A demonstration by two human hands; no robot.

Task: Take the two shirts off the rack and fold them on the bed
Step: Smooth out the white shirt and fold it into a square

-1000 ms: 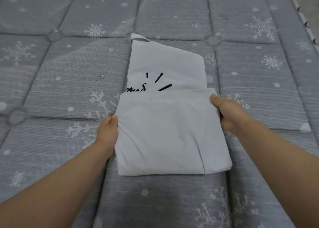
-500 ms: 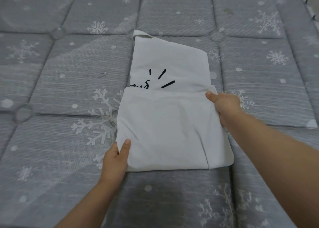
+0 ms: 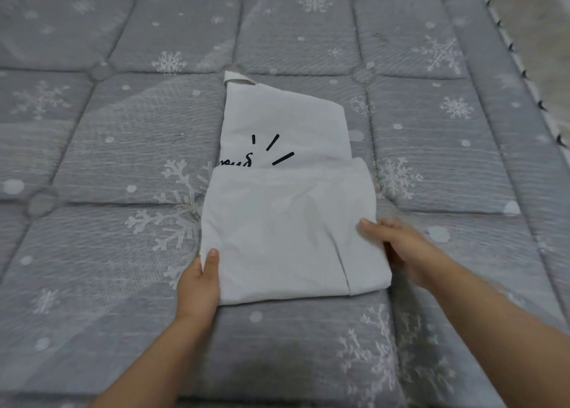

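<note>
Folding step in hand: white shirt on bed is gripped by left hand and right hand at its near edges; a final fold over the print is judged next.

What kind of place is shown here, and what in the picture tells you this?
Most likely a bedroom. The whole surface is a grey quilted mattress with snowflake print, its edge showing at the right. A white shirt lies half folded on it, with the left hand and right hand gripping its sides.
</note>
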